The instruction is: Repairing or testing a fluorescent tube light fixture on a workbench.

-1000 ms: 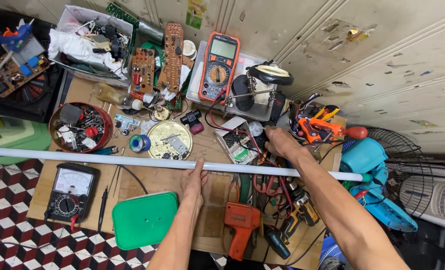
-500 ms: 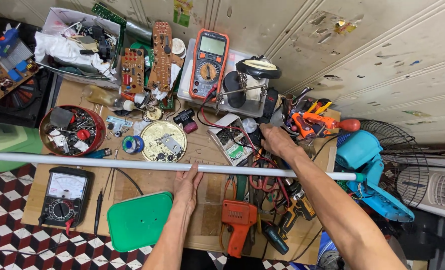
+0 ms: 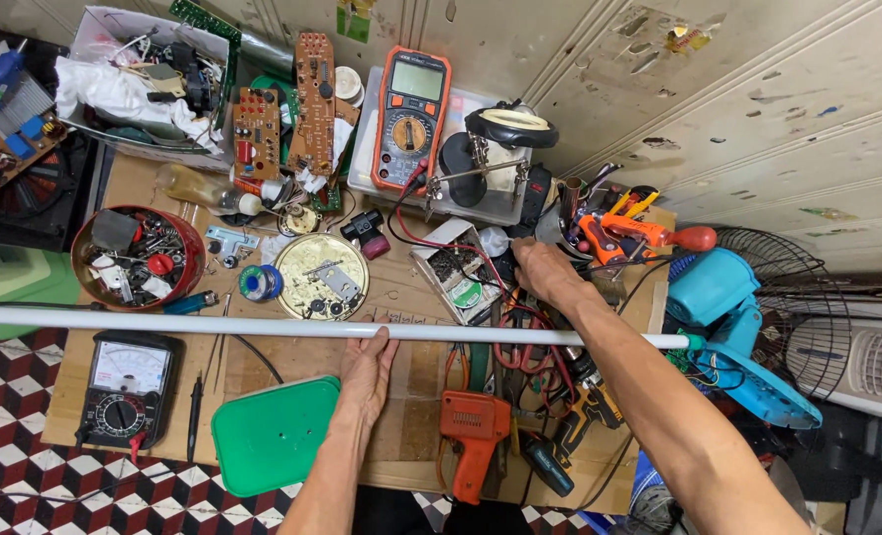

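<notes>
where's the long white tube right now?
In the head view the long white fluorescent tube lies crosswise over the cluttered wooden bench, the left hand under its middle, just above the black analog meter and green plastic lid.

Clutter (image 3: 312, 129) blocks beyond tube (image 3: 213, 325) — bare cardboard (image 3: 282, 359) nearside.

You have one long white fluorescent tube (image 3: 263, 325) lying level across the wooden workbench (image 3: 292, 352), unbroken along its visible length. Its one end overhangs the bench's left edge and runs out of view; the other ends near the bench's right edge, at a green fitting. It lies mid-bench, parallel to the front edge.
</notes>
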